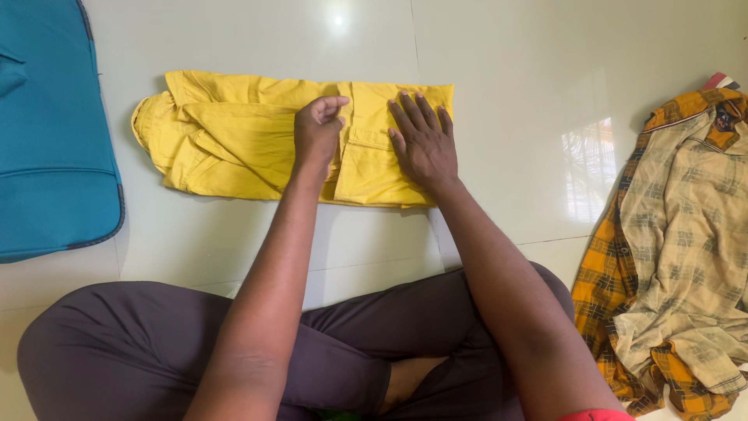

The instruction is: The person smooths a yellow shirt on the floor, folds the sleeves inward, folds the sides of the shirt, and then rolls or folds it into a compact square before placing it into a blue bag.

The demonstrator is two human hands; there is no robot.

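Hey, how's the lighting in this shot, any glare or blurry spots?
Head view: evenly lit and sharp; a small bright lamp glare on the floor tiles above the yellow garment, a broader window reflection beside the plaid shirts; soft shadows under the left hand and right hand.

Home floor: glossy tiles (506,70), strewn clothes (678,234), blue suitcase (47,140).

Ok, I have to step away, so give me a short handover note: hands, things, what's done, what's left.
Left hand: loosely curled, resting on the yellow garment.
Right hand: flat, palm down on its right end.
Garment lies on the tiled floor, already folded into a long strip; further folds look left.
Checked shirts lie in an unfolded heap at right; teal bag at left.
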